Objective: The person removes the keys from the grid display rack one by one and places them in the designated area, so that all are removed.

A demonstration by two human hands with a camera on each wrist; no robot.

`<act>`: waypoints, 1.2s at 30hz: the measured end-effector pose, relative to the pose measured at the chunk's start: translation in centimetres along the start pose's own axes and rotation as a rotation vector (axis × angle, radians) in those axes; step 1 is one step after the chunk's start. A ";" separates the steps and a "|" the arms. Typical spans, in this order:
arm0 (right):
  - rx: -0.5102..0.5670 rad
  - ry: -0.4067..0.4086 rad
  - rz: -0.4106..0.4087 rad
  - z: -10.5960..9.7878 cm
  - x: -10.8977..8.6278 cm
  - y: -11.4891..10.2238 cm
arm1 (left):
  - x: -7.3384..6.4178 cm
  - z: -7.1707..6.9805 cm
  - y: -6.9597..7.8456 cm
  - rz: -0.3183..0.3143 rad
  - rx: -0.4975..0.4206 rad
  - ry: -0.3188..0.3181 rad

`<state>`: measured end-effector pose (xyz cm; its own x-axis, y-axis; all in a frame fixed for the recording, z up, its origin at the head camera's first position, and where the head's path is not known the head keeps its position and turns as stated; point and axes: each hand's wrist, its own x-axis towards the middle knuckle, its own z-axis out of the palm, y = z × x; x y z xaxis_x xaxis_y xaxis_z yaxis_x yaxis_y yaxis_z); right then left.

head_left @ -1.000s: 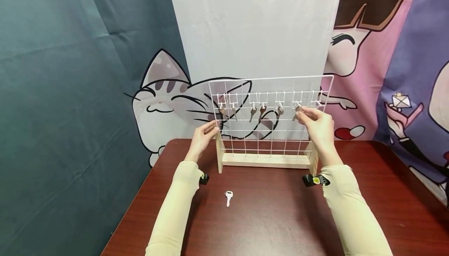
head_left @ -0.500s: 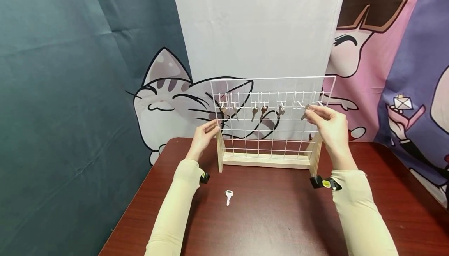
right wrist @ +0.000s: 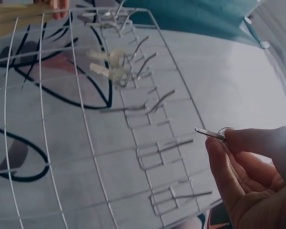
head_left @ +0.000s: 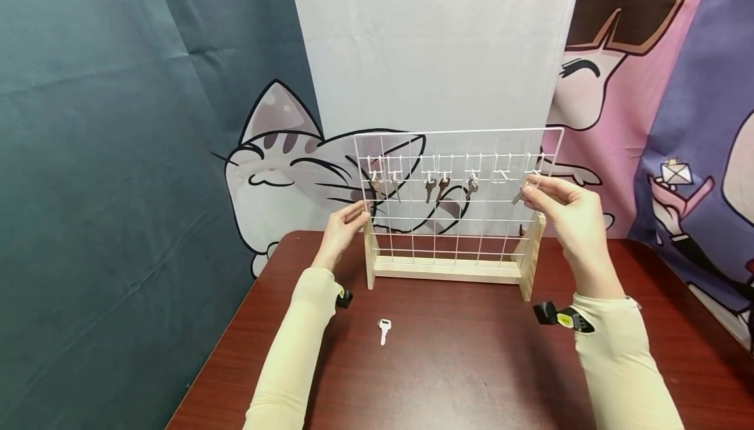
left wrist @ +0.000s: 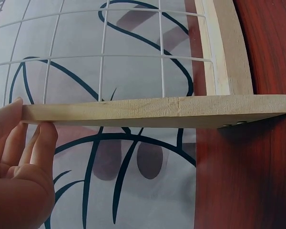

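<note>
A white wire grid rack on a wooden stand faces me on the table. My left hand grips the top of its left wooden upright, thumb on one side and fingers on the other. Between thumb and fingertips my right hand pinches a metal key, held in front of the rack's right end. Bare there are two hooks, one hook nearer the middle and an outermost hook. Several keys hang from the hooks further left.
A pale key lies on the red-brown table, in front of the stand's left part. Behind the rack hangs a printed cloth with cartoon figures, beside a dark green curtain.
My right hand has drawn the key off the second hook from the right and carried it rightward, toward the outermost hook. My left hand keeps its hold on the upright.
</note>
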<state>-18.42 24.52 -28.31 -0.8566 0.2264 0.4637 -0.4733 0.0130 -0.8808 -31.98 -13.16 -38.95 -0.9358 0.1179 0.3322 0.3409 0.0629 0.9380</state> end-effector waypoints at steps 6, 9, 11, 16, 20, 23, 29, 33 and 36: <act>-0.141 -0.077 0.021 1.4 -0.9 -0.5 | 0.2 0.0 0.0 -0.048 -0.001 -0.003; -0.257 -0.120 0.047 2.2 -1.4 -0.9 | 0.2 0.0 -0.1 -0.053 -0.006 -0.002; -0.294 -0.148 0.061 2.6 -1.8 -1.1 | 0.2 0.0 -0.1 -0.051 0.001 -0.002; -0.294 -0.189 0.088 3.4 -2.6 -1.4 | 0.3 -0.1 -0.2 -0.048 0.003 -0.011; -0.312 -0.224 0.093 4.2 -3.0 -0.6 | 0.3 -0.1 0.0 -0.047 0.002 0.000; -0.279 -0.259 0.099 4.9 -3.3 0.5 | 0.4 -0.1 0.1 -0.047 -0.004 0.003; -0.264 -0.320 0.140 6.6 -4.3 3.9 | 0.6 0.0 0.0 -0.049 -0.024 -0.002; -0.288 -0.363 0.161 7.8 -5.5 6.4 | 0.6 0.0 0.0 -0.064 -0.021 -0.001; -0.260 -0.392 0.188 8.7 -6.3 8.0 | 0.5 0.0 0.1 -0.079 -0.004 0.003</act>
<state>-18.62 14.73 -37.45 -0.9583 -0.1340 0.2524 -0.2798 0.2606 -0.9240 -32.41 -13.09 -38.74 -0.9602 0.1093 0.2571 0.2653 0.0681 0.9618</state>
